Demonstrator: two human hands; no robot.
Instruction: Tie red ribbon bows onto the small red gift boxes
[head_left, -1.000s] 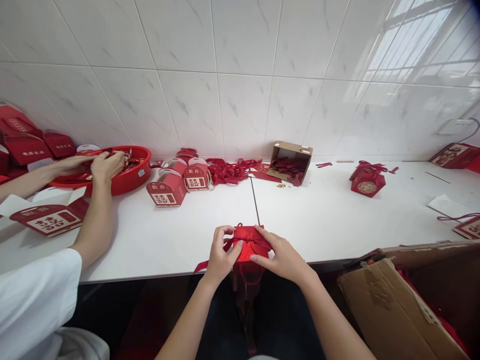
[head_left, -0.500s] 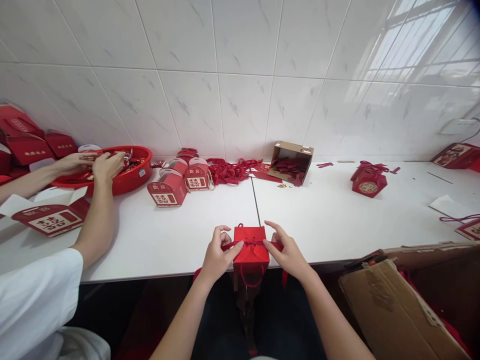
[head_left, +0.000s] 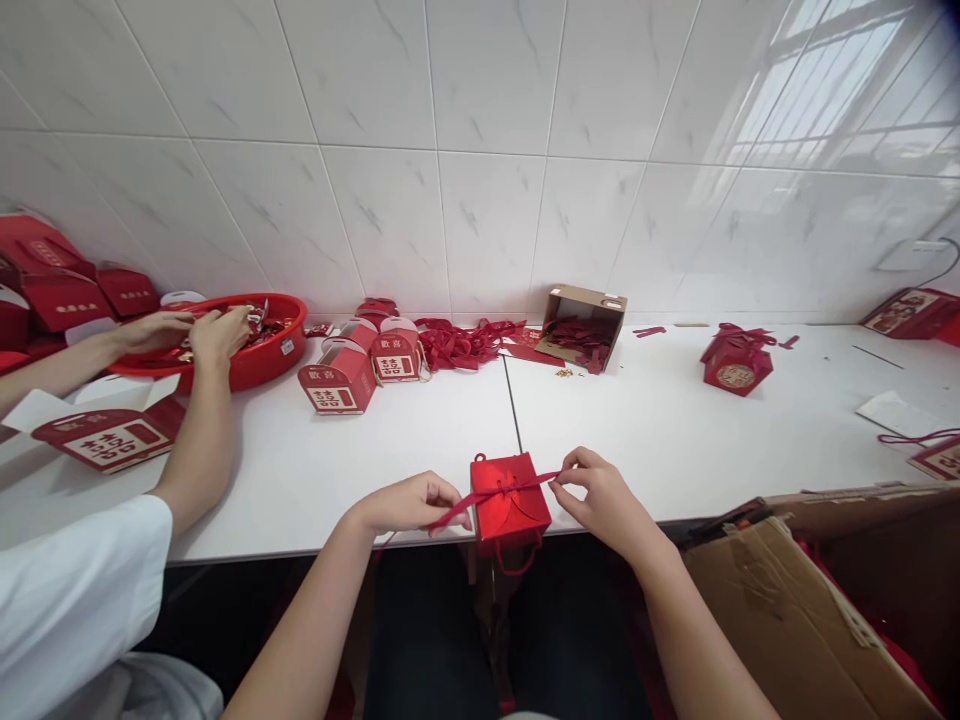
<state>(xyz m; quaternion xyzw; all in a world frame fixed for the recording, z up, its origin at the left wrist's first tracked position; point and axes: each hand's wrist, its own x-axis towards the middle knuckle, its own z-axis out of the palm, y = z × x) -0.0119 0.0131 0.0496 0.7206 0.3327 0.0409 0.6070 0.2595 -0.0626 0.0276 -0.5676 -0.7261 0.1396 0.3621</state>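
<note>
A small red gift box [head_left: 511, 505] stands at the near edge of the white table [head_left: 375, 470], its petal top closed. A red ribbon [head_left: 517, 488] crosses its top in a knot. My left hand [head_left: 409, 503] pinches the ribbon's left end, a little left of the box. My right hand [head_left: 604, 497] pinches the right end, just right of the box. Both ends are stretched outwards and taut.
A person in a white sleeve [head_left: 75, 590] at the left has both hands in a red basin [head_left: 251, 365]. Red window boxes [head_left: 341, 378], loose ribbons [head_left: 461, 343], a tipped cardboard box [head_left: 581, 322] and a tied red box [head_left: 735, 360] lie farther back. A large cardboard carton [head_left: 795, 610] sits at lower right.
My hands have moved apart from the top of the box, drawing the two ribbon ends outwards so the knot tightens. The box has tilted slightly.
</note>
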